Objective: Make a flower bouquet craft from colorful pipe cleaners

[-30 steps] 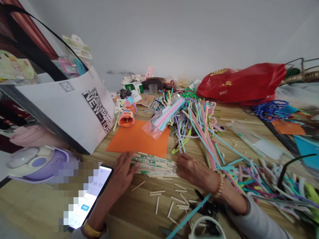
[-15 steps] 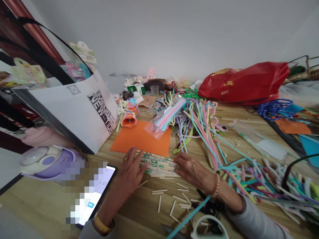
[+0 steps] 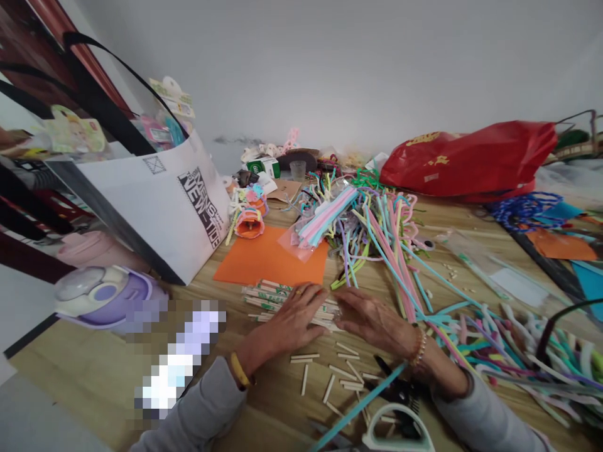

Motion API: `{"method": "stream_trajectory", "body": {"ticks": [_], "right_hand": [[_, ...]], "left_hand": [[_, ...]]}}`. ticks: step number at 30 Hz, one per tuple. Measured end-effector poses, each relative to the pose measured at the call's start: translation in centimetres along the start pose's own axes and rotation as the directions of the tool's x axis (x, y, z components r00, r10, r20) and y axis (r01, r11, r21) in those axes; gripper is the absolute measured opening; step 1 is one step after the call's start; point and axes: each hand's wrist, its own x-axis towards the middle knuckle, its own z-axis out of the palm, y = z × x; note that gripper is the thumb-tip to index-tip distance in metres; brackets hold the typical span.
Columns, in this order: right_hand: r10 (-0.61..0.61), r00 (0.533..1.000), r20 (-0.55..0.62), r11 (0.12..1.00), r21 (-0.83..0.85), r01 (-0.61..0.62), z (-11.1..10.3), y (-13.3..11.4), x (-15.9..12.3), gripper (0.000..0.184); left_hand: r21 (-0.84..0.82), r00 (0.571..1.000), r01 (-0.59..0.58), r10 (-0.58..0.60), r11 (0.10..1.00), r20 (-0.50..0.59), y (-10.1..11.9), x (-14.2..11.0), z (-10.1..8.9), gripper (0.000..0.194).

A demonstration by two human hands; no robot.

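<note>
A bundle of paper-wrapped disposable chopsticks (image 3: 264, 300) with green print lies across the table before me. My left hand (image 3: 298, 317) rests over its right half, palm down and fingers stretched out. Beside its right end is my right hand (image 3: 374, 320), fingers extended and slightly bent, close to the left fingertips. Whether the right fingertips touch the wrappers I cannot tell. Nearer to me lie several short wooden sticks (image 3: 328, 388). By my right wrist are black-handled cutters (image 3: 400, 392), a blue pipe cleaner (image 3: 360, 408) and white-handled scissors (image 3: 398, 430).
An orange sheet (image 3: 268, 254) lies behind the chopsticks. Heaped pipe cleaners (image 3: 348, 226) spread behind and to the right (image 3: 513, 351). Left stand a white bag (image 3: 155, 207) and a purple-and-white container (image 3: 113, 298), near a blurred-out phone (image 3: 183, 358). A red bag (image 3: 466, 163) sits against the wall.
My left hand has slid right, from the bundle's left end to over its right half, near my right hand. The right hand has barely moved. The view has shifted slightly.
</note>
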Motion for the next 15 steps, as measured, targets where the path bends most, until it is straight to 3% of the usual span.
{"method": "stream_trajectory", "body": {"ticks": [6,15], "right_hand": [[0.084,0.995,-0.053,0.994,0.078,-0.079,0.4,0.1,-0.5,0.051],[0.123,0.982,-0.141,0.968,0.235,-0.088,1.1,0.7,-0.7,0.037]], "left_hand": [[-0.106,0.999,0.012,-0.017,0.994,-0.049,-0.8,0.2,0.6,0.068],[-0.143,0.991,0.025,-0.043,0.989,-0.125,-1.3,0.1,0.5,0.055]]}}
